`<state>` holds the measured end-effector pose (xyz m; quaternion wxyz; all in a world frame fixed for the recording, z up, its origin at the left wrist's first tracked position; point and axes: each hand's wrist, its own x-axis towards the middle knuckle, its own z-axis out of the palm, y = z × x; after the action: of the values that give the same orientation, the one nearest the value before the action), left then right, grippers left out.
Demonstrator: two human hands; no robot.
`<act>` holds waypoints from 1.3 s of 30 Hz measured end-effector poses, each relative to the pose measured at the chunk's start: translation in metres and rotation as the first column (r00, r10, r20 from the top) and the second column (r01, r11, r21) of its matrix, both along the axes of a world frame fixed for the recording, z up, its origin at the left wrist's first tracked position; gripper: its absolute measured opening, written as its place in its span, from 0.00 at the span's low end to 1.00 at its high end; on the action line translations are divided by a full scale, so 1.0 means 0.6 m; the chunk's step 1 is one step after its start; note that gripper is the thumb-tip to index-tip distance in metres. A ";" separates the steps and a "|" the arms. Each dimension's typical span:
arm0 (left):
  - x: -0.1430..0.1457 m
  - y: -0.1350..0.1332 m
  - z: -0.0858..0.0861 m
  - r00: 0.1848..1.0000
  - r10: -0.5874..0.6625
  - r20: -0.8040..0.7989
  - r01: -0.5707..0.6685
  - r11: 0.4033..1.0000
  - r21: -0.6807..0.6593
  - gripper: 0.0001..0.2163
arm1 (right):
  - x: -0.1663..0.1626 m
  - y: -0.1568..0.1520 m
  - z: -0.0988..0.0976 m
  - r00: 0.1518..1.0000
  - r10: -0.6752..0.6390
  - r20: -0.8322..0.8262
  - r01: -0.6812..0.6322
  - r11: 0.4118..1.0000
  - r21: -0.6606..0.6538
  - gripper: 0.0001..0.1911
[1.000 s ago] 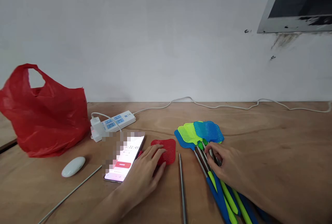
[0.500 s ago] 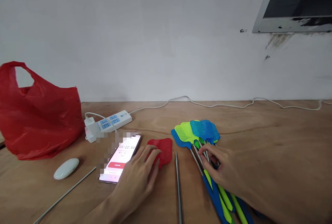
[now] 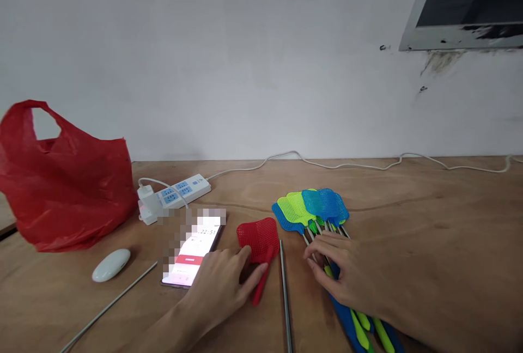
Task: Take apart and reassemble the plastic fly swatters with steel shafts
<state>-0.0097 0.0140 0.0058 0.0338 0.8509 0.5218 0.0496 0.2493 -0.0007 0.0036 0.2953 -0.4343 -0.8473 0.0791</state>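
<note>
A red fly-swatter head point(image 3: 259, 239) with a short red stem lies on the wooden table point(image 3: 429, 222). My left hand point(image 3: 223, 287) rests flat beside it, fingertips touching its stem and lower edge. A bare metal rod point(image 3: 285, 298) lies just right of the red piece. My right hand point(image 3: 347, 271) lies on the shafts of a bundle of blue and green fly swatters point(image 3: 314, 208), whose mesh heads fan out beyond my fingers. Neither hand has anything lifted.
A lit phone point(image 3: 192, 255) lies left of my left hand. Further left are a white oval object point(image 3: 110, 264), another metal rod point(image 3: 106, 309), a white power strip point(image 3: 175, 195) with cable, and a red plastic bag point(image 3: 65, 184). A white wall rises behind.
My left hand slid back off the red swatter head, uncovering it and its stem. My right hand shifted slightly left and nearer on the swatter shafts.
</note>
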 end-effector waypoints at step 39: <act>-0.001 -0.005 -0.005 0.953 -0.260 0.157 0.274 0.959 -0.070 0.03 | -0.005 0.046 -0.011 0.307 -0.397 -0.865 -0.209 0.859 -0.468 0.13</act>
<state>-0.0105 0.0110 0.0030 0.1171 0.9053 0.3998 0.0829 0.2460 0.0267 -0.0029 0.6146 -0.4146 -0.4290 0.5161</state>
